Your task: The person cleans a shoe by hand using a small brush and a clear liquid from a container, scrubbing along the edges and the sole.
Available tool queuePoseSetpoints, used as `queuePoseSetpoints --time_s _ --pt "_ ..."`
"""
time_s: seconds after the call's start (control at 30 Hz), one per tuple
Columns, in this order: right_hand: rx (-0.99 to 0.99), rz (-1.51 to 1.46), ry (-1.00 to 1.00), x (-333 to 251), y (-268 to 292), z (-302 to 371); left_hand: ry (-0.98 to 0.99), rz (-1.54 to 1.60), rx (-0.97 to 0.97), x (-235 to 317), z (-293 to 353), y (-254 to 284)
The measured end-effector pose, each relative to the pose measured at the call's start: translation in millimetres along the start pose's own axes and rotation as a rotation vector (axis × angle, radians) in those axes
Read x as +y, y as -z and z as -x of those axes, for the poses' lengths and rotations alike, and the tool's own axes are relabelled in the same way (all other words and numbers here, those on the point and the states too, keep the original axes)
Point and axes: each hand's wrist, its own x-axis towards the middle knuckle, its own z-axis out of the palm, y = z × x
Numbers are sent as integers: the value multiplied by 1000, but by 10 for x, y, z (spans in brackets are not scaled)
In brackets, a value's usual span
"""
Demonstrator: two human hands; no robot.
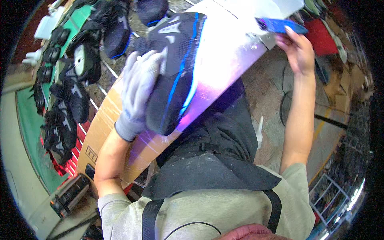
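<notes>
Head view: my gloved left grip (138,90) is closed on the side of a black sneaker (174,80), above the cardboard-covered worktop (106,116); my bare right grip (296,50) pinches a flat blue piece (280,26) near its right edge.

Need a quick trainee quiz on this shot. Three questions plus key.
1. Which wears a glove: the left hand or the right hand?
2. True or false: the shoe that the left hand touches is all black, with no blue on it.
3. The right hand holds something that is mainly: (a) red, (b) blue, (c) yellow.

Key: 1. The left hand. 2. False; a blue line runs along it. 3. (b), a blue object.
</notes>
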Motion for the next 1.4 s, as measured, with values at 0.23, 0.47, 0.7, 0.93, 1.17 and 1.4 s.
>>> queuePoseSetpoints --time_s 0.23,0.47,0.7,0.93,1.17,1.4 --pt "-8 -48 -42 194 -169 313 -139 165 89 88 -277 -86" --pt "-43 -113 124 55 -1230 1129 -177 193 -66 137 -548 147" --pt "-12 -35 229 -81 -1463 1299 -179 182 -111 129 -564 229" --pt "-66 -34 156 -143 -1447 1117 -176 153 -180 103 -621 314" --pt "-184 148 314 -288 -1499 1264 -181 175 -153 88 -634 354" --pt "-286 533 688 -475 -1639 1374 -196 185 -114 79 -685 388"
